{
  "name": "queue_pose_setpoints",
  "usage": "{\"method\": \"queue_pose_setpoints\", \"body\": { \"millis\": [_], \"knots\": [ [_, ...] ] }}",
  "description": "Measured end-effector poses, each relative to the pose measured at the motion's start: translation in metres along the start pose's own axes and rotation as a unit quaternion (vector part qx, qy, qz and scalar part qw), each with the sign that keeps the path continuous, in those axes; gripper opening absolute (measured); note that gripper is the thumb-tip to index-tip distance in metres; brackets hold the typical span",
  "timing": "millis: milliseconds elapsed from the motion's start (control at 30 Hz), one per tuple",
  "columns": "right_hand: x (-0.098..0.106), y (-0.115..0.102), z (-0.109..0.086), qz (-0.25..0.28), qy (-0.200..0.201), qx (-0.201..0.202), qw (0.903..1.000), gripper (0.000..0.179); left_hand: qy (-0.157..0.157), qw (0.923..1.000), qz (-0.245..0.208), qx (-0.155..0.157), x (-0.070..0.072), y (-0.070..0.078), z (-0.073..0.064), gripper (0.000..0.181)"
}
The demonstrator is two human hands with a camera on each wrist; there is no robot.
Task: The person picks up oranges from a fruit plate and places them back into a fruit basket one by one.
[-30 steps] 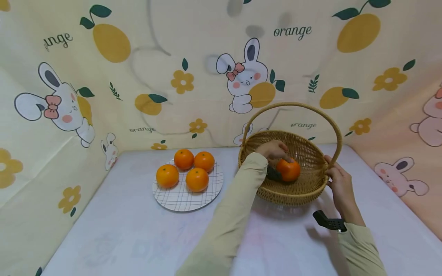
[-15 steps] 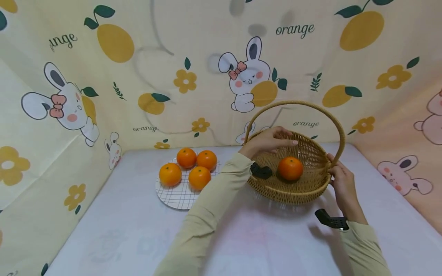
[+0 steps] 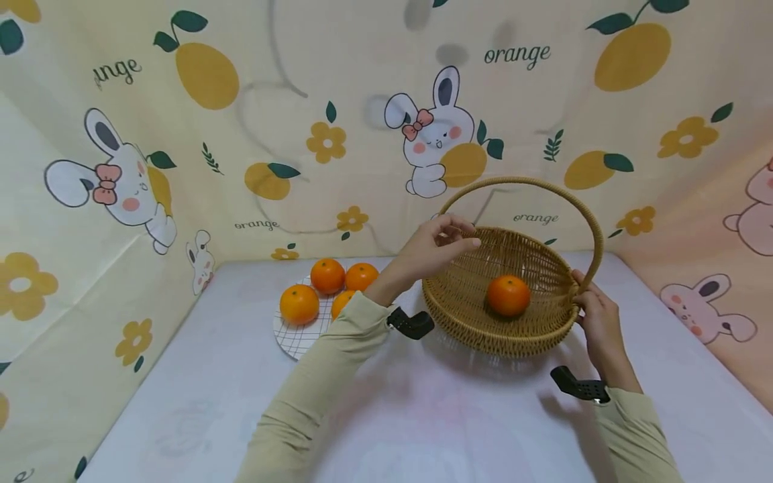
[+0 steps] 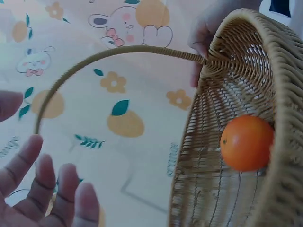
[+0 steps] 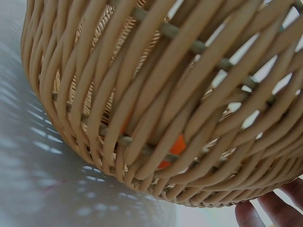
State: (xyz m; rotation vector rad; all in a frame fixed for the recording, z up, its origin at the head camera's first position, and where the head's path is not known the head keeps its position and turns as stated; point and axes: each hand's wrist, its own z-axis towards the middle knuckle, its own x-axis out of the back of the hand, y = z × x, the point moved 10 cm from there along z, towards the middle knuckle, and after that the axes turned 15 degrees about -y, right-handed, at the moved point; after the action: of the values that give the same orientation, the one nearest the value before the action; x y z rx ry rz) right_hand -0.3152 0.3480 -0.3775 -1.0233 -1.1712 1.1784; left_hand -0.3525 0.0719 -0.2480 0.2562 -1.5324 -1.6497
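Observation:
A wicker basket [image 3: 471, 329] with a tall arched handle [image 3: 531, 181] stands tilted on the right side of the table. One orange [image 3: 508, 295] lies inside it, also visible in the left wrist view [image 4: 247, 143]. My left hand [image 3: 431, 249] holds nothing and is over the basket's left rim, its fingers spread in the left wrist view. With my right hand [image 3: 599, 322] I grip the basket's right side where the handle joins the rim. The right wrist view shows the basket's woven wall close up, with fingertips [image 5: 279, 208] at its lower edge.
To the left, a round white plate with a grid pattern [image 3: 296, 342] carries several oranges [image 3: 298, 305], partly hidden by my left forearm. A cloth [image 3: 362, 87] printed with rabbits and fruit hangs behind the white table [image 3: 199, 376].
My left hand has let go of the orange in the basket, lifted, and moved left to the rim. The right hand keeps its grip on the basket.

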Motion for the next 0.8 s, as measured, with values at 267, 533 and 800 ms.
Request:
{"method": "queue_pose_setpoints", "body": {
  "millis": [267,533,800],
  "knots": [
    [0.000,0.001,-0.002,0.029,0.000,0.007,0.9995,0.051,0.138,0.9895,0.034,-0.023,0.049,0.002,-0.056,0.021],
    [-0.001,0.000,-0.001,0.033,0.002,0.008,0.9994,0.051,0.200,0.9773,0.053,0.046,0.082,-0.031,-0.102,0.029],
    [-0.002,-0.001,0.001,0.042,0.002,0.008,0.9991,0.051,0.222,0.9661,0.062,0.116,0.094,-0.068,-0.131,0.034]
  ]
}}
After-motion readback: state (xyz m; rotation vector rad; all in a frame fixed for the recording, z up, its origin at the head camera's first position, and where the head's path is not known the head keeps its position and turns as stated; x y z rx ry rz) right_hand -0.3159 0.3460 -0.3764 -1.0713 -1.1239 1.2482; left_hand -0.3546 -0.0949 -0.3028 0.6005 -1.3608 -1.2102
